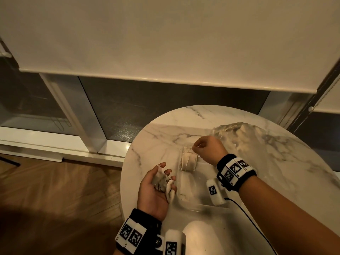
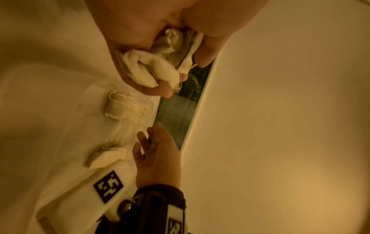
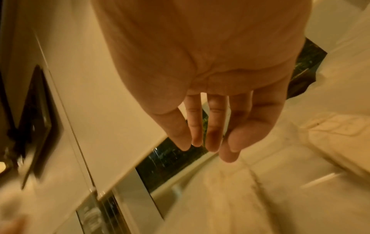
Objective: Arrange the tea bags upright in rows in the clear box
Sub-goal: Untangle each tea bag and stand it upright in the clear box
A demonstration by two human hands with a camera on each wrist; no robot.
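Several pale cloth tea bags [image 1: 189, 161] stand bunched at the far end of the clear box [image 1: 185, 198] on the round marble table [image 1: 174, 126]. My left hand [image 1: 165, 179] is palm up just left of the box and grips a crumpled bunch of tea bags [image 1: 161, 180]. The left wrist view shows this bunch [image 2: 148, 69] in my curled fingers, with the box's bags [image 2: 124, 109] beyond. My right hand [image 1: 197, 146] hovers over the standing bags. Its fingers [image 3: 197, 126] are straight and loose, and nothing shows between them.
A crinkled clear plastic bag [image 1: 239, 137] lies on the table behind my right hand. The table's left edge drops to a wooden floor [image 1: 64, 190]. A window with a lowered blind [image 1: 165, 43] stands behind. A black cable [image 1: 253, 225] runs from the right wrist.
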